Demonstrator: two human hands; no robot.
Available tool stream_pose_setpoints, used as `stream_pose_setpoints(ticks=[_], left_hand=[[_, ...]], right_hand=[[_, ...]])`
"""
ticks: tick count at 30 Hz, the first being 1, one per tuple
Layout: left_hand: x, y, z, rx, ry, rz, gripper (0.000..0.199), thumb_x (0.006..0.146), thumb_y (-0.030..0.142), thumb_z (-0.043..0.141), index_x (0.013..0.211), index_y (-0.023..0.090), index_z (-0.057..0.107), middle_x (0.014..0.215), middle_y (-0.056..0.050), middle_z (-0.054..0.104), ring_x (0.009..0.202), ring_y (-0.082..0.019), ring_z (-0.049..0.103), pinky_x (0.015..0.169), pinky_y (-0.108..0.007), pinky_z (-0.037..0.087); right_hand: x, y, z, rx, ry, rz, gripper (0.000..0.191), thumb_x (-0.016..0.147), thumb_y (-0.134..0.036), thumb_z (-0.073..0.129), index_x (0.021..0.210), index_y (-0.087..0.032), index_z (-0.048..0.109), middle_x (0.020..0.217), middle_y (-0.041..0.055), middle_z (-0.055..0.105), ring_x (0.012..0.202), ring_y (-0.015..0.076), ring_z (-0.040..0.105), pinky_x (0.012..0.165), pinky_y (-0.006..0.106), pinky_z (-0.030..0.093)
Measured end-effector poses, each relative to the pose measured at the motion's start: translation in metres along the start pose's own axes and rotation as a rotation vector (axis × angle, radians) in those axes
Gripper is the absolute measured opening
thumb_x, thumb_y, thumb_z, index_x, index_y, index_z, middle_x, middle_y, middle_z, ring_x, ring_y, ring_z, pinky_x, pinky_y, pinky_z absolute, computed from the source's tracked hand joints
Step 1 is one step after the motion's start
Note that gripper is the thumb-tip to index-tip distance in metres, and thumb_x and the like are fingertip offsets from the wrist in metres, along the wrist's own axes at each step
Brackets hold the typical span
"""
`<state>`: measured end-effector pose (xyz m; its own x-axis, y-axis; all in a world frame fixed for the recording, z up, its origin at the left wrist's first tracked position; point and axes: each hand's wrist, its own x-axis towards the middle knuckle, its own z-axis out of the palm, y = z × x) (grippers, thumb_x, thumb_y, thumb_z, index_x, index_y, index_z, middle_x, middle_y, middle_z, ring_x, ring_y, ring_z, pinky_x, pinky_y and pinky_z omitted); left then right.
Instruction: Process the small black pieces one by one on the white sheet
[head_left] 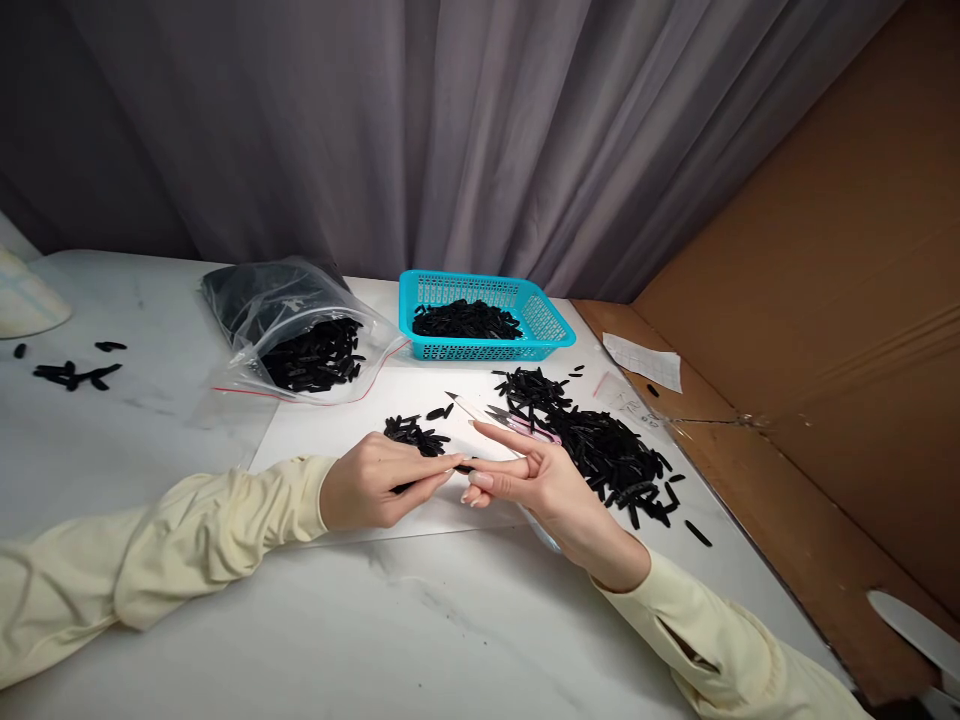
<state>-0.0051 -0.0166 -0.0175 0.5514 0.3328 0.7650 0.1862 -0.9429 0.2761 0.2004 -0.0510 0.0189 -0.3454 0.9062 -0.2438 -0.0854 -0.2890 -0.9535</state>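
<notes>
My left hand [382, 475] is closed in a pinch, its fingertips meeting my right hand [532, 475] over the white sheet. Between them a small black elongated piece [466, 467] shows, mostly covered by the fingers. The right thumb and a finger close on it, while another right finger stretches out above. Just beyond the left hand lies a small heap of similar black pieces [416, 434]. Pink-handled snips [536, 430] with pointed dark tips lie behind the right hand, partly hidden by it. A larger heap of black pieces [607, 450] spreads to the right.
A turquoise basket [484, 350] with black pieces stands at the back. Left of it, an open clear zip bag [247, 375] holds more. Several loose pieces [75, 375] lie far left. A paper slip [643, 360] and cardboard wall [825, 350] are at right.
</notes>
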Motion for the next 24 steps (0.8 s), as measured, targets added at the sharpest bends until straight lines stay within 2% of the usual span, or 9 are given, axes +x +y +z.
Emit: stream_pose_setpoints(ticks=[6, 11, 14, 18, 20, 21, 23, 24], left_hand=[[0.0, 0.001, -0.001, 0.001, -0.028, -0.014, 0.029, 0.086, 0.01, 0.051, 0.114, 0.011, 0.06, 0.052, 0.003, 0.061, 0.039, -0.008, 0.048, 0.039, -0.02, 0.031], [0.002, 0.002, -0.001, -0.015, -0.017, -0.006, 0.029, 0.086, 0.009, 0.051, 0.113, 0.011, 0.06, 0.053, 0.001, 0.062, 0.039, -0.008, 0.049, 0.039, -0.02, 0.032], [0.002, 0.002, -0.002, -0.02, 0.0, 0.006, 0.031, 0.085, 0.008, 0.051, 0.114, 0.013, 0.059, 0.056, 0.001, 0.065, 0.04, -0.008, 0.05, 0.04, -0.019, 0.034], [0.003, 0.003, -0.001, 0.011, 0.012, 0.005, 0.028, 0.085, 0.008, 0.052, 0.11, 0.014, 0.061, 0.057, 0.001, 0.066, 0.041, -0.008, 0.052, 0.04, -0.018, 0.035], [0.003, 0.003, -0.001, 0.037, 0.028, -0.012, 0.024, 0.085, 0.008, 0.052, 0.106, 0.013, 0.063, 0.053, 0.002, 0.063, 0.039, -0.007, 0.051, 0.038, -0.018, 0.033], [0.003, 0.003, -0.001, 0.044, 0.036, -0.022, 0.023, 0.085, 0.009, 0.052, 0.104, 0.013, 0.063, 0.051, 0.002, 0.062, 0.038, -0.007, 0.051, 0.038, -0.018, 0.033], [0.003, 0.003, 0.0, 0.049, 0.038, -0.036, 0.021, 0.085, 0.009, 0.052, 0.102, 0.012, 0.064, 0.049, 0.003, 0.06, 0.038, -0.007, 0.05, 0.038, -0.018, 0.033], [0.003, 0.003, 0.0, 0.049, 0.035, -0.037, 0.021, 0.085, 0.009, 0.052, 0.102, 0.012, 0.064, 0.049, 0.003, 0.06, 0.038, -0.007, 0.05, 0.038, -0.018, 0.033]], right_hand=[[0.0, -0.001, 0.002, 0.005, 0.024, -0.011, 0.083, 0.067, -0.027, 0.076, 0.137, -0.009, 0.036, 0.07, 0.0033, 0.074, 0.069, 0.02, 0.069, 0.09, 0.046, 0.046], [-0.002, -0.004, 0.003, 0.008, 0.006, 0.021, 0.084, 0.068, -0.028, 0.076, 0.138, -0.011, 0.034, 0.074, 0.0042, 0.075, 0.072, 0.0206, 0.069, 0.092, 0.047, 0.044], [-0.001, -0.003, 0.001, 0.01, -0.013, 0.028, 0.082, 0.068, -0.028, 0.076, 0.138, -0.012, 0.035, 0.073, 0.0034, 0.074, 0.071, 0.0193, 0.069, 0.094, 0.045, 0.043], [0.003, -0.001, -0.003, 0.044, -0.022, 0.071, 0.083, 0.066, -0.027, 0.078, 0.136, -0.017, 0.035, 0.086, 0.0054, 0.074, 0.071, 0.0175, 0.067, 0.087, 0.041, 0.046], [0.004, -0.007, -0.005, -0.001, 0.04, 0.069, 0.069, 0.065, -0.028, 0.078, 0.126, -0.019, 0.046, 0.081, 0.0034, 0.072, 0.07, 0.017, 0.066, 0.082, 0.038, 0.048], [0.002, -0.012, -0.006, -0.046, 0.097, 0.031, 0.056, 0.066, -0.029, 0.078, 0.115, -0.019, 0.054, 0.075, 0.0018, 0.071, 0.068, 0.0162, 0.064, 0.08, 0.036, 0.048], [-0.006, -0.028, -0.006, -0.114, 0.195, -0.104, 0.022, 0.069, -0.033, 0.074, 0.084, -0.02, 0.064, 0.059, -0.0019, 0.064, 0.057, 0.0135, 0.059, 0.078, 0.036, 0.047], [-0.014, -0.037, -0.005, -0.122, 0.202, -0.175, 0.016, 0.071, -0.035, 0.072, 0.069, -0.022, 0.063, 0.052, -0.0034, 0.059, 0.05, 0.0121, 0.055, 0.078, 0.037, 0.046]])
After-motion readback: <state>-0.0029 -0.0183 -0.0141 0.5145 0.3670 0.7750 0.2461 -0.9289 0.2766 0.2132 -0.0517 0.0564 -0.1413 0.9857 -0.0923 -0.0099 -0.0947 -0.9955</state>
